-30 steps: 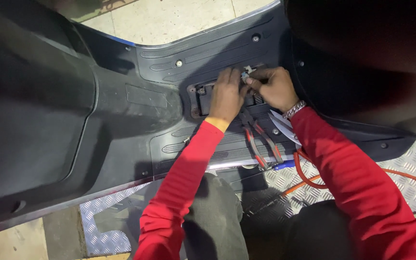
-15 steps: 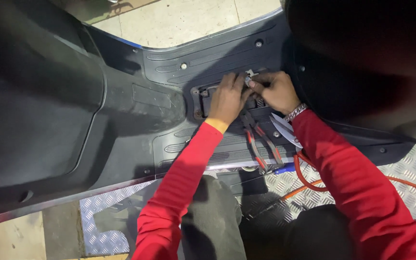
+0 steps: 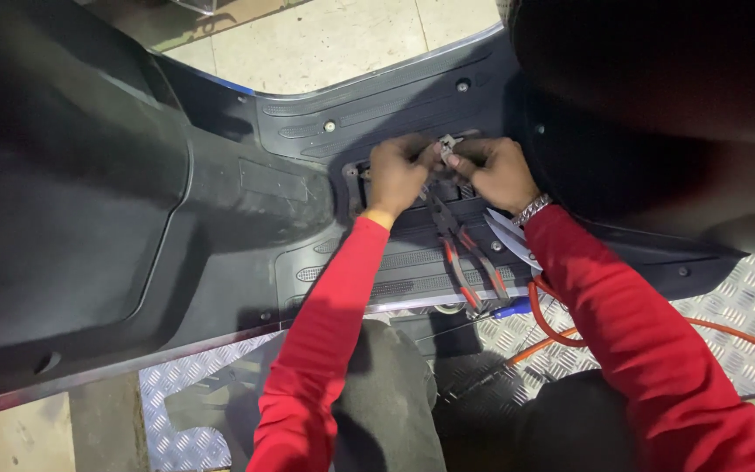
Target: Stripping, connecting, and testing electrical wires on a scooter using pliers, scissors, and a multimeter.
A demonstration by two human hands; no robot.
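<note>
Both hands — left hand (image 3: 395, 175), right hand (image 3: 498, 171) — pinch a metal connector (image 3: 446, 144).

Dim, uneven light with deep shadow on both sides

The pale floor tiles (image 3: 342, 39) at upper centre are brightest; the upper right sinks into near-black, the left panel is dark, and focus stays fairly sharp mid-frame.

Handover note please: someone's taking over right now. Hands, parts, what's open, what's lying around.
Left hand: closed, at the left side of the open compartment in the scooter floorboard.
Right hand: fingertips pinching a small metal connector above that opening; the left hand's fingers meet it there.
Pliers with red and black handles lie on the floorboard below the hands, unheld.
Orange cable runs across the checker-plate floor.
Compartment is open; its cover is not identifiable. Whether the connector is joined cannot be told.
</note>
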